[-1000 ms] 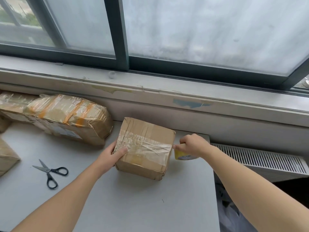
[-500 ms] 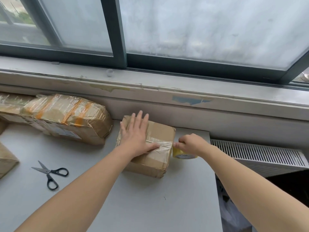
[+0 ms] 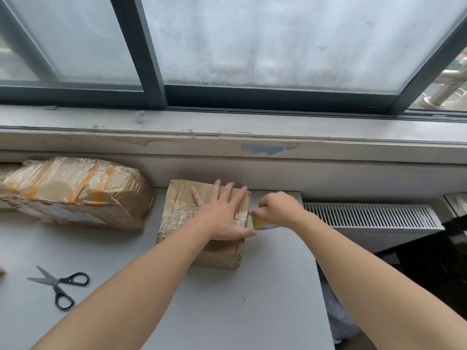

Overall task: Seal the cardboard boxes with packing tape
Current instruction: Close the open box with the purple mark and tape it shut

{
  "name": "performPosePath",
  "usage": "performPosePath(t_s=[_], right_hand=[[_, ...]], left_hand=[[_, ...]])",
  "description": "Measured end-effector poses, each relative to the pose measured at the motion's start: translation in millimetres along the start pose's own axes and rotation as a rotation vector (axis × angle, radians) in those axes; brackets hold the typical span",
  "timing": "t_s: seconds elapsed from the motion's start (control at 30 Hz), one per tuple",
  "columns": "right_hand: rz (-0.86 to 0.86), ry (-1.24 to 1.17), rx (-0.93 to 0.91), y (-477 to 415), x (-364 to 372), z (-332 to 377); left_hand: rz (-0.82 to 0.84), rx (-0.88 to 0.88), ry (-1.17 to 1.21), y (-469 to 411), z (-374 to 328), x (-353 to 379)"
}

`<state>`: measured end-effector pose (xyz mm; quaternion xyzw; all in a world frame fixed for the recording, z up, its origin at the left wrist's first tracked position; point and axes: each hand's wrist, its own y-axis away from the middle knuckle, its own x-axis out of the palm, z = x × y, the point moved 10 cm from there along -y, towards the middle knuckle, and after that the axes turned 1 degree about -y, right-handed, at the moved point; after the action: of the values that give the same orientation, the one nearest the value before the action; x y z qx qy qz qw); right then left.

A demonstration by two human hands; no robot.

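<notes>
Atop creased cardboard box [image 3: 185, 192], left hand [image 3: 222, 218] presses glossy tape [image 3: 177, 215].

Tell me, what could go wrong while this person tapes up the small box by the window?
1. The clear tape on the cardboard box already looks wrinkled; the left hand, pressing flat, might trap more creases.
2. The scissors lie far off to the left while the right hand grips the tape roll; reaching for them could let the strip slacken or lift.
</notes>
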<state>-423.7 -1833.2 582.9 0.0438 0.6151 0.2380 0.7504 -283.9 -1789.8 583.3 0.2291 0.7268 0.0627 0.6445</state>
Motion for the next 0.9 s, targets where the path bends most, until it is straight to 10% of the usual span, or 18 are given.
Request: performPosePath(t_s=[0.57,0.9], right_hand=[[-0.2,-0.194,-0.155,48.8,-137.6,133.2],[-0.116,0.016,-0.251,42.1,-94.7,229.4]], left_hand=[[-0.143,0.105,0.895,65.3,81.6,-63.7],[-0.099,0.02,1.222,85.3,100.6,0.2]])
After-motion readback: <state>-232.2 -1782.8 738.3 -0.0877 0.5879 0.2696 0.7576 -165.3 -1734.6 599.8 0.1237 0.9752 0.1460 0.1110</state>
